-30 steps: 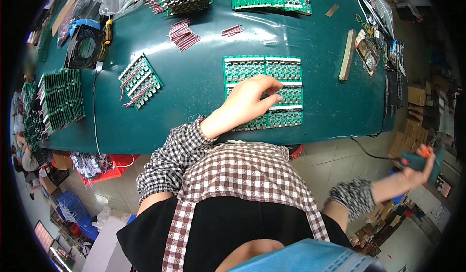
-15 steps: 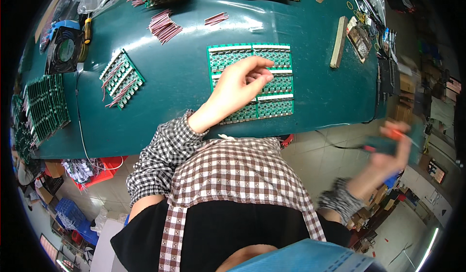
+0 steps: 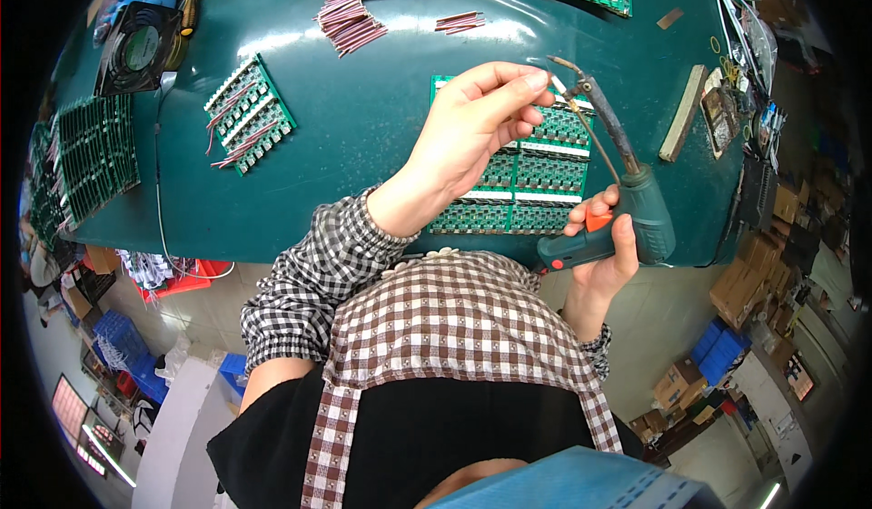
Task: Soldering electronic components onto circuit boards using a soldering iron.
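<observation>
In my right hand (image 3: 599, 268) is a green soldering gun (image 3: 652, 218) with an orange trigger, its fingers wrapped round the grip. The gun's metal barrel and thin feed tube point up and to the left, over the board panel's right side. My left hand (image 3: 472, 128) has its thumb and fingertips pinched together beside the pale end of that tube. Whatever they pinch is too small to make out. Beneath both hands lies a panel of green circuit boards (image 3: 549, 171) with white strips; my left hand covers its upper left part.
Red-and-white wire bundles (image 3: 350, 23) and a smaller wire bunch (image 3: 460, 22) lie farther back. A wired board (image 3: 250, 114) and stacked boards (image 3: 95, 159) are at left, near a black fan (image 3: 141, 48). At right are a wooden bar (image 3: 683, 114) and a soldering stand (image 3: 718, 109).
My right hand has swung in from the far right with the soldering gun, up to the board panel. My left hand has lifted toward the gun's tip. The view has shifted slightly.
</observation>
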A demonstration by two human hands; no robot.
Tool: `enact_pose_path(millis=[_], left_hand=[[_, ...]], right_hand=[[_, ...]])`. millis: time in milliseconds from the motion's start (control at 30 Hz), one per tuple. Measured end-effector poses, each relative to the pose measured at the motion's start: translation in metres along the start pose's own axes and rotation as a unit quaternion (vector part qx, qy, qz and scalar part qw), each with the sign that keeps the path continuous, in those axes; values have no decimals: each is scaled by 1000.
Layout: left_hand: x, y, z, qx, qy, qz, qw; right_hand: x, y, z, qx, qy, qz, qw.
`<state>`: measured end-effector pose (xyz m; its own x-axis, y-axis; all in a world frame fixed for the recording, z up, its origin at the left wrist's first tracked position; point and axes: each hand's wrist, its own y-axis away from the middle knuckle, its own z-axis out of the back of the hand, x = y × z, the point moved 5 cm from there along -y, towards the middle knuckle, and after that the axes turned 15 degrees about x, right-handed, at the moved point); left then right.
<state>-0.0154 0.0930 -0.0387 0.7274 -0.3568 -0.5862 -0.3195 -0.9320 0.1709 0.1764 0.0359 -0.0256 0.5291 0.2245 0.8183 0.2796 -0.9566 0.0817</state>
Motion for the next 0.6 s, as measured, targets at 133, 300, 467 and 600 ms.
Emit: enact_pose_path(millis=[133,300,467,600], left_hand=[[5,-3,3,7,58,-11,998],[8,-5,4,-5,69,-4,998],[8,-1,8,-16,59,-12,998],[-10,13,16,-34,-72,-44,996]], right_hand=[[-2,1,-6,-10,25,-17,999],[-2,4,-6,-25,55,-35,998],[-5,3,-8,-27,62,-53,996],[4,7,1,-41,-5,-25,999]])
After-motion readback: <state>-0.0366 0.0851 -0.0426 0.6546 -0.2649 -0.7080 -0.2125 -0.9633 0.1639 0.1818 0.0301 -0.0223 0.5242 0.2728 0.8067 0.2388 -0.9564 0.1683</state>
